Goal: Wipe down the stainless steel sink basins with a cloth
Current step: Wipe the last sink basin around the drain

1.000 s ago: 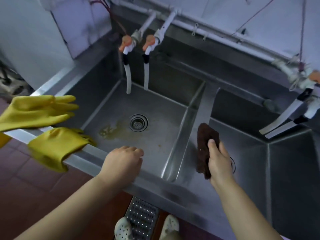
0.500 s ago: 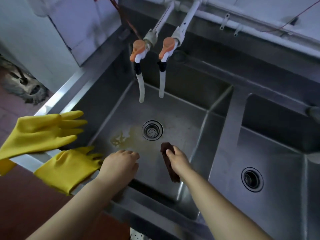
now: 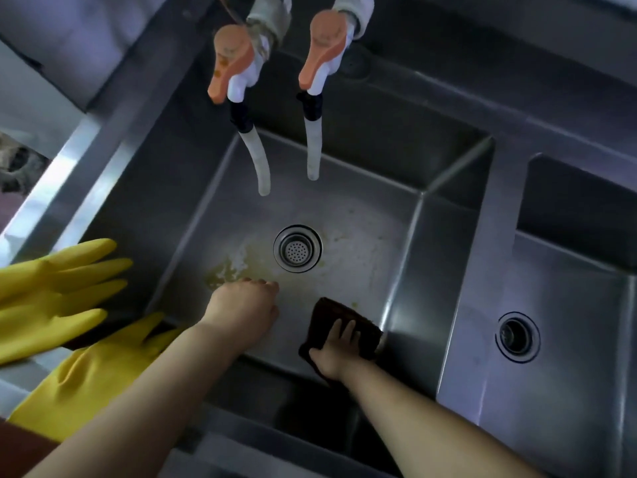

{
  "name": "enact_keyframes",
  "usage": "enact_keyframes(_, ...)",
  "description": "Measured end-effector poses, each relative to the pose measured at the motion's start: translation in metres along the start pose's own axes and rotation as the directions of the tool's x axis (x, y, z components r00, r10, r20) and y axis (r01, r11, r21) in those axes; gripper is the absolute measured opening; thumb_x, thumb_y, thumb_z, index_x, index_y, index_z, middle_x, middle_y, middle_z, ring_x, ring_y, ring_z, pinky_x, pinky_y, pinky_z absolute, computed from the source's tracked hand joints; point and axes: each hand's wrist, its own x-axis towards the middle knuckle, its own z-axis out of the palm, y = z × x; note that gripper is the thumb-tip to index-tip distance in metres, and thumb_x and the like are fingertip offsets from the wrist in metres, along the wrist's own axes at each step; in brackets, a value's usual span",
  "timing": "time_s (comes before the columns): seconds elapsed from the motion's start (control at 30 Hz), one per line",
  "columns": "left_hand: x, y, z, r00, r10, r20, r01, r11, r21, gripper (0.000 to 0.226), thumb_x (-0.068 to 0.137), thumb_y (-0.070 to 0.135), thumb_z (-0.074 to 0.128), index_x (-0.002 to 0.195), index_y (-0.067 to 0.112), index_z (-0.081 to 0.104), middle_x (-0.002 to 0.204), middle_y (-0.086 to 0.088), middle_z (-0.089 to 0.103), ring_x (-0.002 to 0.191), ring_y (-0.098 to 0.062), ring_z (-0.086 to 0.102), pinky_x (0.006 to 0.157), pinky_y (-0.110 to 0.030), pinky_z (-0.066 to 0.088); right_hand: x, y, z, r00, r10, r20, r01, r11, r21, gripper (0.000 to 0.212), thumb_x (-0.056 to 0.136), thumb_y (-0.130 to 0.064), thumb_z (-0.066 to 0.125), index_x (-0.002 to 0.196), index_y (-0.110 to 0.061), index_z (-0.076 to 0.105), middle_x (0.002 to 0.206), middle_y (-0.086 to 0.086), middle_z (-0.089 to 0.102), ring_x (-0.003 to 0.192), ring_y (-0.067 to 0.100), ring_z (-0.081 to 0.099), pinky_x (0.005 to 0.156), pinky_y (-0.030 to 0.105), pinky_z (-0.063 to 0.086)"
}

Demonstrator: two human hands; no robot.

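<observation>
My right hand (image 3: 332, 353) lies flat on the dark brown cloth (image 3: 341, 334), fingers straight and spread, pressing it against the floor of the left basin (image 3: 362, 215) in its near right corner — the cloth's far edge touches the basin's right wall. My left hand (image 3: 243, 312) reaches over the front rim with its fingers curled under; I see only the knuckles, and I cannot tell whether it grips anything or merely rests there. Just past those knuckles sits a yellowish stain (image 3: 227, 270) on the steel, spreading toward the round drain strainer (image 3: 297, 248) in the middle of the floor. Two taps with orange handles hang above the far side — the left tap (image 3: 231, 60) and the right tap (image 3: 322, 50) — each ending in a pale hose that stops short of the floor. Two yellow rubber gloves (image 3: 62, 298) drape over the front-left rim, just beside my left forearm. Past the divider, the right basin (image 3: 568, 391) shows its own dark drain (image 3: 517, 337).
</observation>
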Motion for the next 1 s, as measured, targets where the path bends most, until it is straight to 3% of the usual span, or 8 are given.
enact_keyframes(0.13, 0.030, -0.008, -0.002, 0.997, 0.034, 0.070, -0.038, 0.997, 0.063, 0.033, 0.092, 0.030, 0.043, 0.121, 0.017, 0.051, 0.114, -0.004, 0.061, 0.106, -0.026, 0.057, 0.073, -0.033, 0.045, 0.022, -0.008, 0.019, 0.992, 0.048, -0.115, -0.045, 0.999, 0.023, 0.084, 0.097, -0.051, 0.035, 0.149, -0.009, -0.016, 0.151, 0.024, -0.029, 0.139, 0.045, -0.024, 0.115, 0.049, -0.002)
enact_keyframes(0.3, 0.068, -0.019, 0.009, 0.976, 0.023, 0.218, -0.072, 0.973, 0.221, 0.034, 0.092, 0.020, 0.047, 0.125, 0.012, 0.048, 0.124, -0.008, 0.055, 0.115, -0.026, 0.052, 0.091, -0.040, 0.046, 0.067, 0.001, -0.009, 0.920, -0.007, -0.393, -0.011, 0.999, -0.043, 0.074, 0.099, -0.051, 0.025, 0.147, -0.020, -0.021, 0.152, 0.017, -0.031, 0.137, 0.038, -0.031, 0.113, 0.046, -0.015)
enact_keyframes(0.47, 0.098, -0.028, 0.034, 0.979, 0.064, 0.193, -0.117, 0.954, 0.277, 0.054, 0.087, 0.024, 0.056, 0.136, 0.013, 0.036, 0.135, -0.005, 0.042, 0.123, -0.024, 0.042, 0.099, -0.035, 0.037, 0.115, 0.011, -0.073, 0.826, -0.023, -0.563, -0.054, 0.991, -0.120, 0.073, 0.097, -0.054, 0.026, 0.148, -0.026, -0.017, 0.154, 0.011, -0.029, 0.140, 0.033, -0.029, 0.112, 0.043, -0.018)
enact_keyframes(0.63, 0.120, -0.039, 0.063, 0.982, 0.058, 0.181, -0.124, 0.916, 0.382, 0.084, 0.085, 0.031, 0.059, 0.148, 0.009, 0.008, 0.154, -0.012, 0.009, 0.141, -0.028, 0.015, 0.114, -0.044, 0.019, 0.157, 0.012, -0.136, 0.769, -0.051, -0.637, -0.064, 0.986, -0.157, 0.074, 0.094, -0.059, 0.028, 0.149, -0.032, -0.013, 0.156, 0.007, -0.025, 0.141, 0.030, -0.026, 0.112, 0.042, -0.018)
enact_keyframes(0.77, 0.131, -0.044, 0.077, 0.979, 0.022, 0.203, -0.110, 0.895, 0.432, 0.102, 0.084, 0.049, 0.058, 0.147, 0.005, -0.008, 0.157, -0.015, -0.009, 0.145, -0.033, -0.003, 0.115, -0.054, 0.006, 0.165, 0.014, -0.147, 0.748, -0.077, -0.659, -0.046, 0.985, -0.167, 0.073, 0.094, -0.058, 0.027, 0.149, -0.033, -0.012, 0.156, 0.006, -0.025, 0.141, 0.028, -0.027, 0.111, 0.040, -0.020)
enact_keyframes(0.9, 0.132, -0.046, 0.084, 0.980, 0.021, 0.198, -0.104, 0.902, 0.418, 0.116, 0.077, 0.063, 0.058, 0.146, 0.001, -0.012, 0.156, -0.018, -0.012, 0.143, -0.038, -0.007, 0.111, -0.061, 0.004, 0.140, 0.019, -0.104, 0.749, -0.099, -0.655, -0.012, 0.986, -0.163, 0.075, 0.094, -0.057, 0.029, 0.150, -0.029, -0.012, 0.156, 0.010, -0.024, 0.142, 0.030, -0.026, 0.110, 0.040, -0.021)
enact_keyframes(1.0, 0.130, -0.047, 0.084, 0.981, 0.045, 0.190, -0.120, 0.905, 0.407, 0.119, 0.075, 0.066, 0.058, 0.146, -0.002, -0.010, 0.155, -0.022, -0.009, 0.143, -0.041, -0.005, 0.109, -0.064, 0.005, 0.109, 0.023, -0.041, 0.800, -0.093, -0.593, -0.028, 0.981, -0.192, 0.078, 0.095, -0.056, 0.029, 0.145, -0.024, -0.022, 0.154, 0.015, -0.027, 0.139, 0.034, -0.030, 0.108, 0.042, -0.026)
